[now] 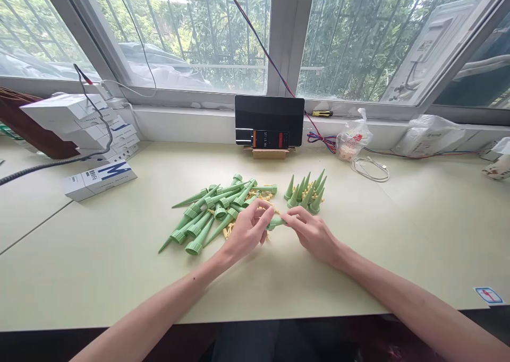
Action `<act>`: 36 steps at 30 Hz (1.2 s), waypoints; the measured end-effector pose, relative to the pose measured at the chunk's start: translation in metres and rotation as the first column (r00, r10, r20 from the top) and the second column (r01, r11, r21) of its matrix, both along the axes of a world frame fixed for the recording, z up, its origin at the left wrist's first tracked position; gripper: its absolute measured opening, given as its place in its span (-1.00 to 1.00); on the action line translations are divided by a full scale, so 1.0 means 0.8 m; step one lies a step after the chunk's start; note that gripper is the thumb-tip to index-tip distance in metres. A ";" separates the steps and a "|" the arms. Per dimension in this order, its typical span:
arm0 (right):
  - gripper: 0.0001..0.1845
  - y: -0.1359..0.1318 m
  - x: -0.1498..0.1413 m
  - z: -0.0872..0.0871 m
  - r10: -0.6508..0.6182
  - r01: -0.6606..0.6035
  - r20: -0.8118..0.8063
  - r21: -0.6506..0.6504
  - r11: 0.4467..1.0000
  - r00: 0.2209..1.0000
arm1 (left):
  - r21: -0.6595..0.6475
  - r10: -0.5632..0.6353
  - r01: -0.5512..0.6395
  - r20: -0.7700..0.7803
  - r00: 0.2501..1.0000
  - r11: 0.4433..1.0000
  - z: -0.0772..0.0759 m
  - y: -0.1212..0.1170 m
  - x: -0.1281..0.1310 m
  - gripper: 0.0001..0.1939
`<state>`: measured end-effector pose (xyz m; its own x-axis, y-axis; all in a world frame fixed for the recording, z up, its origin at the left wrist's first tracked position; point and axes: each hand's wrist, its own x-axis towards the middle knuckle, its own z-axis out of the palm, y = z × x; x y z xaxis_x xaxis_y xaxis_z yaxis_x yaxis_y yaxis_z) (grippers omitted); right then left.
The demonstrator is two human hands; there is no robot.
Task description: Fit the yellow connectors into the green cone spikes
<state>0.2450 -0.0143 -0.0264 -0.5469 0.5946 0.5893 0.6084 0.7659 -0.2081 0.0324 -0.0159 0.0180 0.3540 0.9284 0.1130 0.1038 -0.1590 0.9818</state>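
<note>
My left hand (247,229) and my right hand (313,233) meet over the pale green table (99,256), both pinched on one green cone spike (275,222) held level between them. Left of my hands lies a loose pile of long green spikes (211,210) on their sides. Small yellow parts (263,196) are scattered under and behind the pile. Behind my right hand several green cones (306,192) stand upright, tips up, in a tight group.
A dark tablet (269,119) with a phone (270,139) leaning on it stands at the window sill. White boxes (99,177) are stacked at the left. A plastic bag (353,138), a coiled white cable (370,169) and wires lie at the right.
</note>
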 end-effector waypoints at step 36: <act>-0.87 -0.008 -0.064 0.003 0.033 -0.012 0.193 -0.110 0.994 0.981 | 0.038 0.309 -0.326 0.234 0.922 0.944 -0.001 0.016 -0.007 -0.72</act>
